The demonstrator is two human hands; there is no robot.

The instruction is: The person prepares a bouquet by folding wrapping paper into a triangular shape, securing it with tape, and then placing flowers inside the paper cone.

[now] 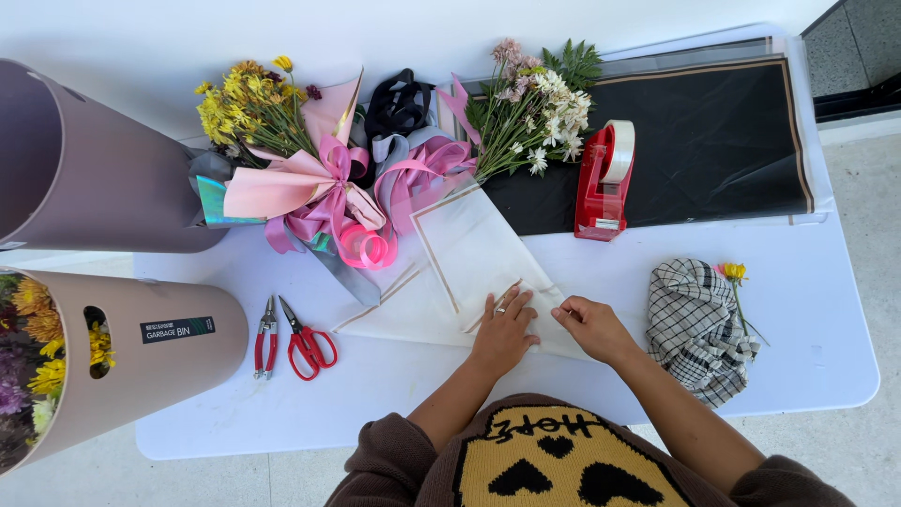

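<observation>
1. The left hand (504, 330) lies flat on a sheet of translucent white wrapping paper (469, 253), fingers close together and pressed down, fingertips aimed toward 12 o'clock; a ring shows on one finger.
2. The right hand (589, 325) rests just beside it at 3 o'clock, fingers curled with the tips pressing or pinching the paper's near edge; which of the two I cannot tell.
3. The wrapping paper sits near the middle of the white table (807, 310), toward the near edge. Its long axis runs from about 11 o'clock down to 5 o'clock; thin tan border lines run along it and a corner points toward 12 o'clock.
4. A bunch of white and pink flowers (535, 103) lies at 12 o'clock of the hands, stems running down toward the paper.
5. At 10 o'clock lies a bouquet of yellow flowers (249, 103) tied with pink ribbon (319, 188).
6. A red tape dispenser (603, 178) stands at 1 o'clock on a black wrapping sheet (713, 141).
7. Red scissors (308, 343) and red pruners (266, 340) lie at 9 o'clock; a checked cloth (696, 324) with a small yellow flower (734, 272) lies at 3 o'clock.
8. Two mauve bins (141, 347) lie tipped at the left, the nearer one holding flowers. Pale stone floor (863, 207) surrounds the table.
</observation>
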